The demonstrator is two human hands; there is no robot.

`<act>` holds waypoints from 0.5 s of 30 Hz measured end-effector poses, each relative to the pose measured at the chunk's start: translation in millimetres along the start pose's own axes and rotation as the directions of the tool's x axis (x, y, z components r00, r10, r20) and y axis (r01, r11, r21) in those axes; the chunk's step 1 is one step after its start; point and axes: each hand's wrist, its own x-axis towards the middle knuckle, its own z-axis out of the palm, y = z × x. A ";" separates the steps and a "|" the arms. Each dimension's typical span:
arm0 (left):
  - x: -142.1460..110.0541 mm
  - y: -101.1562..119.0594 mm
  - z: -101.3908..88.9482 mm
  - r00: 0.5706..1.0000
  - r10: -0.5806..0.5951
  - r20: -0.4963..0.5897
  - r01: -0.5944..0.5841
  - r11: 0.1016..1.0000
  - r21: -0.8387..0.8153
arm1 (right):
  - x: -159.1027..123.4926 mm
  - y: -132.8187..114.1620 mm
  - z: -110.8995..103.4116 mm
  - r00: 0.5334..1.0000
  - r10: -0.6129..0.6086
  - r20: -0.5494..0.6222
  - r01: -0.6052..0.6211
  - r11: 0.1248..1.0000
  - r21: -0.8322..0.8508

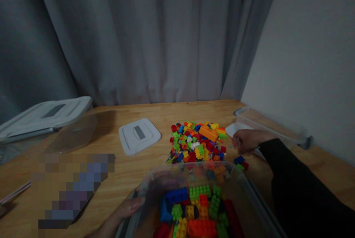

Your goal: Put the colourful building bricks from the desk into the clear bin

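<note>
My left hand (130, 207) rests against the near-left wall of a clear plastic box (177, 168), which is full of colourful toy building bricks (191, 212). My right hand (249, 140), in a black sleeve, hangs over the table beyond the box, with its fingers curled down. It is nearest to several small blue, green and red bricks (239, 161) and just right of a loose pile of mixed bricks (194, 143). A large orange brick (208, 133) lies on that pile. Whatever my right fingers may hold is hidden.
A white lid (139, 136) lies on the wooden table (133, 117) left of the pile. Another lid (46, 116) and a clear tub (76, 133) stand at the far left. A clear tub (266, 125) stands back right by the wall. A pixelated patch (72, 191) covers part of the table.
</note>
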 end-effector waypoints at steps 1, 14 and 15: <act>-0.1 -0.6 -0.5 1.000 -0.002 0.001 0.002 1.000 0.017 | 0.9 -0.1 1.0 1.000 0.005 0.014 -0.005 1.000 -0.001; 1.8 -2.6 -5.7 0.994 0.078 0.076 -0.090 0.981 0.175 | 8.6 -10.3 5.6 0.993 -0.105 -0.048 0.098 0.986 -0.132; 1.7 -2.3 -6.6 0.993 0.087 0.082 -0.101 0.979 0.180 | 8.1 -11.8 4.9 0.990 -0.125 -0.058 0.116 0.984 -0.135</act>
